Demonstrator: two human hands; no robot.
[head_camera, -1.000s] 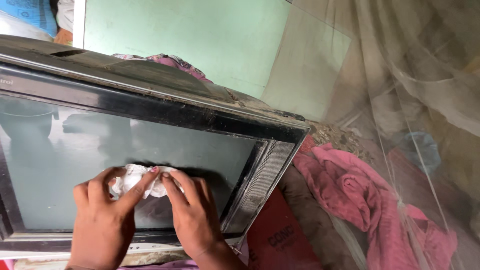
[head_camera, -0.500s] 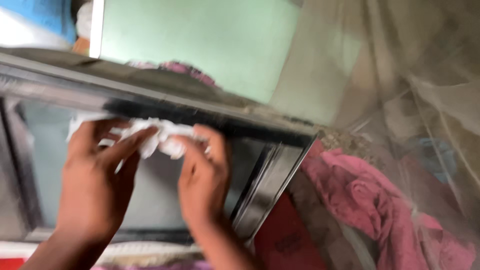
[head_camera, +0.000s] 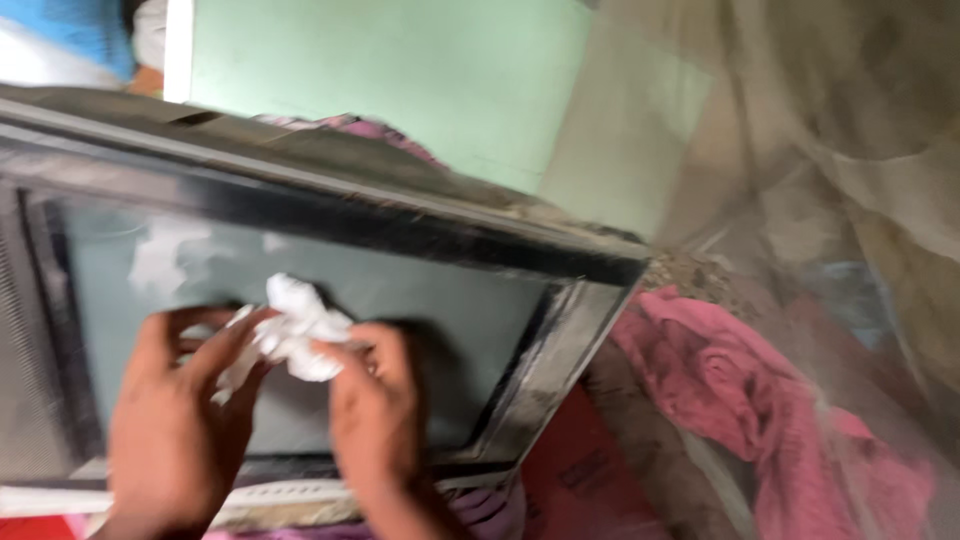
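Left hand and right hand: both pinch one crumpled white paper wad, fingers closed on it, pressing it against glass. Wad lies between hands at fingertips, toward top of view; neither hand clearly nearer. Wad sits mid-screen on one old black-framed tube television, long axis left to right, tilted. Beyond: one pink cloth heap, one pale mosquito net, green wall. Frame blurred; red flat item at television's lower corner probably a box.
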